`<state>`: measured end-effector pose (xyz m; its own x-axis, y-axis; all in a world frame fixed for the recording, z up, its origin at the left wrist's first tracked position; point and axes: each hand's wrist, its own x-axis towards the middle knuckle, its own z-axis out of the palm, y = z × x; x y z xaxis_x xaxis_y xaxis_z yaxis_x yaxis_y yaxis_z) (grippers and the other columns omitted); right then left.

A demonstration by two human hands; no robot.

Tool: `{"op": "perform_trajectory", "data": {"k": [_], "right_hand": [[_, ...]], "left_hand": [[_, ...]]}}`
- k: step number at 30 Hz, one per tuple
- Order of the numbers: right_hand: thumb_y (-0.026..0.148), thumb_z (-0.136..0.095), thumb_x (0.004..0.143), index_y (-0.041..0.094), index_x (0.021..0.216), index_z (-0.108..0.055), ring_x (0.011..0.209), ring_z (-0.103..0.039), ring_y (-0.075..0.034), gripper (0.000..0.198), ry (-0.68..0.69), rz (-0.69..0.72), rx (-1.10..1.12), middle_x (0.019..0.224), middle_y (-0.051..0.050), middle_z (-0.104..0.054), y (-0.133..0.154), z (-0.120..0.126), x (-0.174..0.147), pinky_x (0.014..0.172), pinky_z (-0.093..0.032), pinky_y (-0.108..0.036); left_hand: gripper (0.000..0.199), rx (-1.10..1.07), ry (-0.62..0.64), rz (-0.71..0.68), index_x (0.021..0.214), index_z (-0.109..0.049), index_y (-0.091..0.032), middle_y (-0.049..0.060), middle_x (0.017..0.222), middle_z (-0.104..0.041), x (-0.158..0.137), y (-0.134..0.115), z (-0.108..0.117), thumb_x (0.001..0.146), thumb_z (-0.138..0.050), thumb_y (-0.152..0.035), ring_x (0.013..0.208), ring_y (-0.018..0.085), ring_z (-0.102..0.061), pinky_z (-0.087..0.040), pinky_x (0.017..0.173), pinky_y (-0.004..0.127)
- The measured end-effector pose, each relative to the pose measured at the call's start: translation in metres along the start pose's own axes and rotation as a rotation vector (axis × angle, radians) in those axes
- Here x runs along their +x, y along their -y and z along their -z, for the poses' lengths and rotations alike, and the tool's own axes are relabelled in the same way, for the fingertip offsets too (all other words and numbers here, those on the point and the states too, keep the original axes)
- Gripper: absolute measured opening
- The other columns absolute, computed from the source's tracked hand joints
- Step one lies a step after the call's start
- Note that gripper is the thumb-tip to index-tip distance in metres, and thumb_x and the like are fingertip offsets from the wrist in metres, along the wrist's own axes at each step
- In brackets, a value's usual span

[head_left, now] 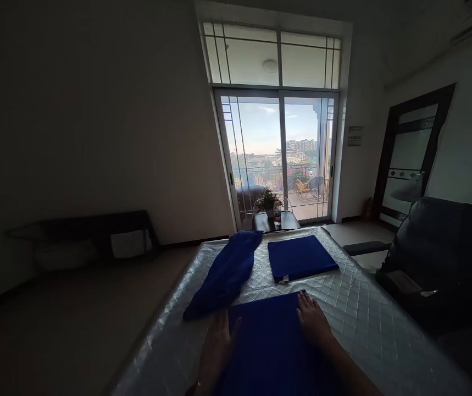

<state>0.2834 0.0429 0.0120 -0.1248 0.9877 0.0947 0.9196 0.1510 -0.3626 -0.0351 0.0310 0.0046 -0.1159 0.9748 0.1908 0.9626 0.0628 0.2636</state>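
Observation:
A blue cloth (266,341) lies spread flat in front of me, its near end running out of the picture. My left hand (218,338) is at its left edge, fingers stretched forward and thumb apart. On its far right corner rests my right hand (313,316), palm down with the fingers extended. Just beyond, to the right, sits a neatly folded blue cloth (301,257) with a small white label at its near edge. A loose, crumpled blue cloth (227,272) stretches along the left, close to my left fingertips.
All the cloths lie on a table with a silvery quilted cover (359,308). Past its far edge stands a small dark table (266,221) with a potted plant (268,201) and a bottle (277,213). A black armchair (445,247) is at the right, a dark bench (95,236) at the left.

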Motion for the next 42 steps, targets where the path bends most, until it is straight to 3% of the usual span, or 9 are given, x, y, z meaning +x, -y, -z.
{"op": "perform_trajectory", "data": {"k": [7,13,27,30,34,39,42], "right_hand": [[0.033,-0.023,0.099,0.009,0.157,-0.029,0.156,-0.018,-0.022,0.063,0.019,-0.007,-0.130,0.167,-0.011,-0.025,0.007,0.004,0.002,0.126,-0.017,-0.045],[0.031,-0.024,0.098,0.007,0.156,-0.030,0.156,-0.018,-0.022,0.063,0.011,0.004,-0.152,0.166,-0.012,-0.026,0.014,0.002,0.010,0.126,-0.018,-0.044],[0.040,-0.023,0.100,0.010,0.159,-0.023,0.157,-0.015,-0.022,0.066,0.009,-0.055,-0.021,0.169,-0.009,-0.023,0.008,-0.001,0.012,0.127,-0.012,-0.042],[0.042,-0.023,0.099,0.012,0.159,-0.022,0.157,-0.015,-0.022,0.067,0.008,-0.059,0.016,0.169,-0.008,-0.021,0.006,-0.001,0.012,0.127,-0.011,-0.042],[0.043,-0.025,0.099,0.012,0.159,-0.024,0.156,-0.016,-0.022,0.068,-0.003,-0.051,0.055,0.169,-0.008,-0.023,0.003,-0.003,0.013,0.127,-0.012,-0.041],[0.041,-0.026,0.098,0.009,0.158,-0.025,0.156,-0.016,-0.025,0.068,-0.020,-0.042,0.075,0.168,-0.011,-0.023,0.001,-0.004,0.012,0.127,-0.012,-0.043],[0.031,-0.028,0.096,0.008,0.157,-0.029,0.156,-0.017,-0.024,0.065,-0.025,-0.011,0.067,0.167,-0.012,-0.026,0.000,-0.004,0.011,0.127,-0.012,-0.043]], "left_hand": [[0.080,-0.029,-0.082,-0.026,0.148,-0.048,-0.010,0.016,0.159,-0.048,0.001,0.005,-0.006,0.095,-0.023,-0.065,0.150,0.032,-0.038,-0.030,0.125,0.047],[0.082,-0.035,-0.121,-0.041,0.145,-0.050,-0.007,0.019,0.156,-0.052,0.002,0.007,-0.009,0.095,-0.022,-0.066,0.150,0.033,-0.039,-0.032,0.124,0.048],[0.077,0.072,-0.016,0.004,0.151,-0.040,-0.004,0.018,0.163,-0.040,0.004,0.001,-0.004,0.099,-0.024,-0.058,0.153,0.027,-0.032,-0.029,0.125,0.039],[0.078,0.090,0.015,0.035,0.151,-0.039,-0.002,0.020,0.163,-0.038,0.006,-0.004,-0.001,0.099,-0.023,-0.058,0.152,0.030,-0.033,-0.031,0.124,0.045],[0.082,0.080,0.061,-0.046,0.152,-0.033,0.003,0.024,0.164,-0.031,0.007,-0.038,-0.003,0.099,-0.017,-0.057,0.153,0.032,-0.029,-0.028,0.125,0.051],[0.075,0.015,0.142,-0.327,0.153,-0.039,-0.011,0.014,0.163,-0.039,0.006,-0.123,-0.023,0.100,-0.018,-0.059,0.153,0.024,-0.032,-0.032,0.125,0.044],[0.069,-0.030,0.154,-0.450,0.153,-0.040,-0.016,0.011,0.162,-0.042,0.005,-0.169,-0.038,0.102,-0.018,-0.056,0.152,0.023,-0.035,-0.035,0.124,0.045]]}}
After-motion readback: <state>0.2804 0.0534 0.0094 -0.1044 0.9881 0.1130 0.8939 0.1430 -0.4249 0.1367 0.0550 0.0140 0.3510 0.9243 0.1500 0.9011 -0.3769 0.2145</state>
